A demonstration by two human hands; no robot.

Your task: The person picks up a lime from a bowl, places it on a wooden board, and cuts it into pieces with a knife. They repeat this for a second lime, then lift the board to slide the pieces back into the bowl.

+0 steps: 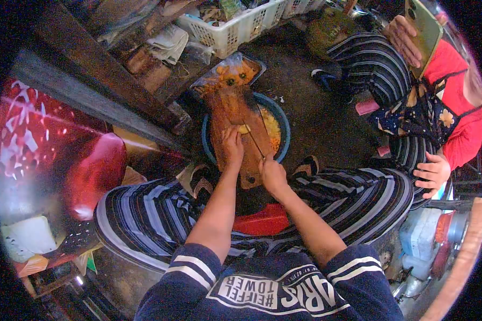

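A long wooden cutting board [233, 109] lies across a blue basin [286, 128]. My left hand [232, 144] rests on the board, its fingers closed on a small yellow piece [243, 129]. In my right hand [272, 174] is a knife [256, 144], its blade pointing up and away over the board's right side, close to the yellow piece. Chopped yellow and orange pieces [272, 131] show in the basin to the right of the board. At the board's far end sits a tray [257, 69] with plastic and orange items.
A white plastic basket [225, 35] stands at the back. At the right sits a person in red [466, 139], one hand holding a phone [426, 43]. A green round object [332, 32] is at the back right. Wooden beams [91, 69] run along the left.
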